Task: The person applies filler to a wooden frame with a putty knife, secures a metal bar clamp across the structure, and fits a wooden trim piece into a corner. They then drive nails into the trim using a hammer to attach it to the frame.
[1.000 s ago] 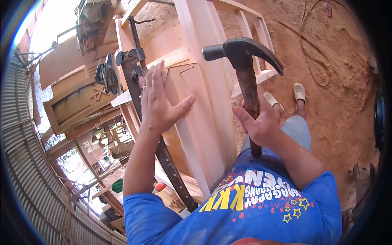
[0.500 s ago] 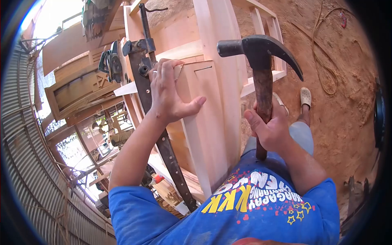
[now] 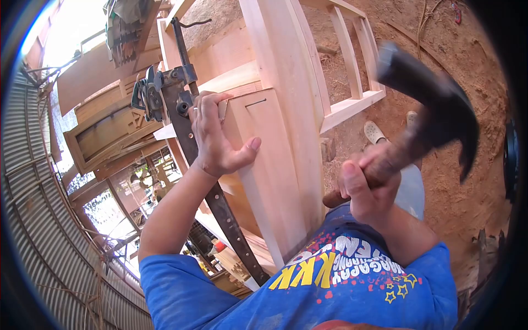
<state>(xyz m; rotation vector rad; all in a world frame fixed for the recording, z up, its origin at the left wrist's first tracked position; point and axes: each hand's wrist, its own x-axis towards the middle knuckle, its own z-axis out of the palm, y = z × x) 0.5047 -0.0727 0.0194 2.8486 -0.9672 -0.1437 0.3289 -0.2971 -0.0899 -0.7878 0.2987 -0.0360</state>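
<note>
My left hand [image 3: 217,135] grips the side edge of a pale wooden board [image 3: 264,143], its fingers curled at the upper corner and its thumb stretched over the face. A nail [image 3: 256,102] stands out of the board near its top end and casts a thin shadow. Beside my left hand runs a dark metal bar clamp [image 3: 220,203] with a screw handle at its upper end. My right hand [image 3: 371,184] is closed around the wooden handle of a claw hammer [image 3: 434,99]. The hammer's head is blurred, raised to the right of the board.
A pale wooden frame [image 3: 352,113] extends beyond the board. A carved wooden panel [image 3: 99,135] and a hand plane [image 3: 147,93] lie to the left. Corrugated metal sheeting [image 3: 33,209] lines the far left, and bare earth [image 3: 456,220] spreads on the right.
The hammer has swung to the right and tilted over, away from the nail, as my right hand turned. My left hand keeps its place on the board, while the view has shifted slightly.
</note>
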